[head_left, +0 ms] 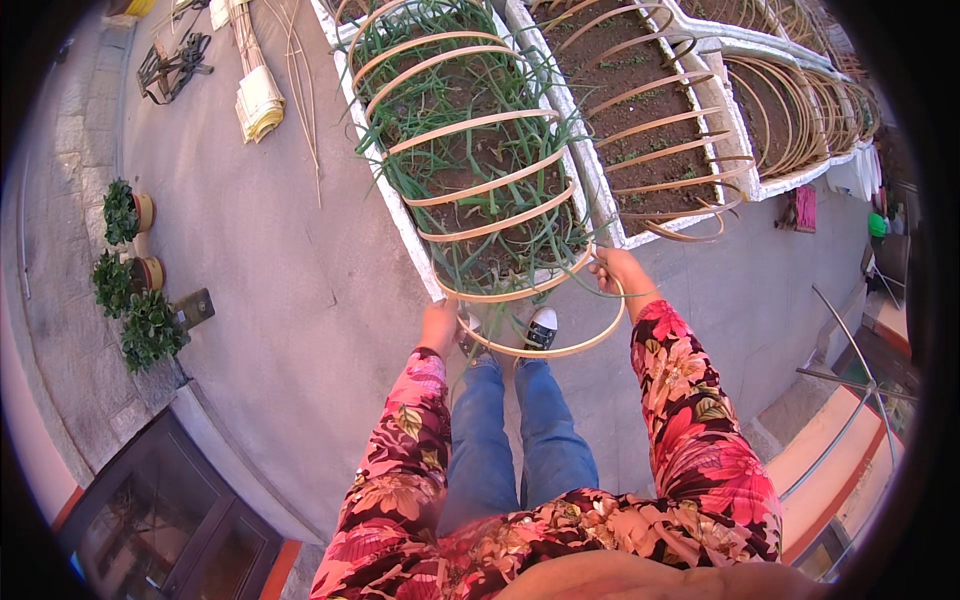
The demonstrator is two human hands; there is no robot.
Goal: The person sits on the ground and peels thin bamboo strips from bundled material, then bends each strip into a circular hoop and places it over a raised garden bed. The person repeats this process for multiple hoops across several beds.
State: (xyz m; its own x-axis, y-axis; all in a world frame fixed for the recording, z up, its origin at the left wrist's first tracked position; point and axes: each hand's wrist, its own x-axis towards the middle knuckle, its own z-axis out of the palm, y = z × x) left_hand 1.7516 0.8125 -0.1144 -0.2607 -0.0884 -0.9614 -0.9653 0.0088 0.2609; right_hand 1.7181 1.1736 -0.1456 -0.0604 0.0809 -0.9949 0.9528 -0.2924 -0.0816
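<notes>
My left hand [438, 325] is closed at the near left corner of a long white planter box [408, 240], by one end of a bent bamboo hoop [550, 353]. At the near right corner my right hand [620, 271] has its fingers wrapped around the hoop's other end. The hoop bows down toward me between the two hands, in front of the box's near edge. Green onions [420, 170] with long, partly drooping leaves fill the soil. Several more bamboo hoops [480, 188] arch across that box from side to side.
To the right stand more white boxes of soil [650, 140] with hoops over them. Potted plants [150, 325] line the left side. A bundle of sticks [255, 95] with pale wrapping and thin loose canes [305, 95] lie on the concrete. My shoes [541, 327] are just below the hoop.
</notes>
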